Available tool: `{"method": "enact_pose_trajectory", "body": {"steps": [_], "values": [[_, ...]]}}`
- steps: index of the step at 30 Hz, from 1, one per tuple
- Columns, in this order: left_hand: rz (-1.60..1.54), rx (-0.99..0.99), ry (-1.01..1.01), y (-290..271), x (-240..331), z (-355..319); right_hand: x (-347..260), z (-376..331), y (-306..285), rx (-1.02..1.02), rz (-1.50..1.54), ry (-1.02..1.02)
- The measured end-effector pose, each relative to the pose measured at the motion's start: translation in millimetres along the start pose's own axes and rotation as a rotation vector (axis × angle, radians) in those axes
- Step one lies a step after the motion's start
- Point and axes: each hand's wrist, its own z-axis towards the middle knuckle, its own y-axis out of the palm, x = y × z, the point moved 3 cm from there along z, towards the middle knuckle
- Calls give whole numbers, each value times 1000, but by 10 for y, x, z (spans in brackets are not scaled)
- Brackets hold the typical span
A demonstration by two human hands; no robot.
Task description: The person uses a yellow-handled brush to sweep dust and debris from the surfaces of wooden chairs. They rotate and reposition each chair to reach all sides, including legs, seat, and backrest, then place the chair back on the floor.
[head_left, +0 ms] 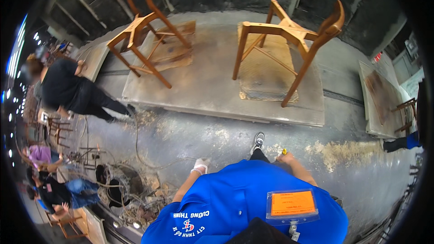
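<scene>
My left hand (201,166), in a white glove, hangs low beside my blue shirt. A thin hose (158,167) crosses the floor and reaches this glove in the picture; whether the fingers grip it is unclear. My right hand (285,157), bare, is closed round a small yellow object (284,152), of which only the top shows. Ahead, two wooden chair frames without seats stand on a low grey platform (212,68): a left chair (135,31) and a right chair (294,36). Neither hand touches them.
Brown cardboard sheets (260,70) lie under the chairs. A person in black (68,81) stands at the left; other people are lower left, near more chairs. A dark drum (117,183) stands among hoses and debris. Another platform (379,99) is at the right, with a person partly visible.
</scene>
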Motion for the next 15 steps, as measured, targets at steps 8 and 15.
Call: {"method": "enact_pose_trajectory", "body": {"steps": [8, 15], "values": [[-102, 292, 594, -380, 3295, 571, 41, 704, -456, 29, 195, 40], [74, 521, 1237, -511, 6679, -47, -76, 1278, -1386, 131, 391, 71]]}}
